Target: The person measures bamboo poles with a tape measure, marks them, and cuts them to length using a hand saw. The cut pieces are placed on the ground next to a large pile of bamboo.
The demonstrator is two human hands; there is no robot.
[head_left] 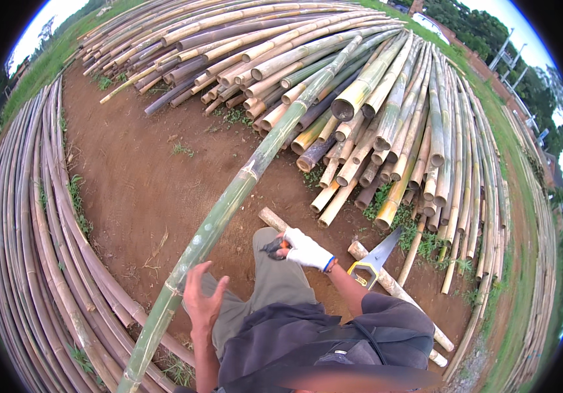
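Observation:
A long green bamboo pole [219,211] slants from the lower left up onto the large bamboo pile. My left hand [204,298] is bare, its fingers apart, right beside the pole. Whether it touches the pole I cannot tell. My right hand [306,250], in a white glove with a blue cuff edge, is closed around a small black and orange tool [272,248] above my right knee. The tool's exact kind is unclear. To the right of that hand, a handsaw [381,252] with a yellow and black handle leans by a cut bamboo length [396,293].
Stacked bamboo poles [360,105] spread across the far side, cut ends facing me. More long poles [39,249] lie along the left. A short bamboo piece [271,219] rests on the brown dirt [137,164] past my knees. Weeds [419,239] grow by the pile.

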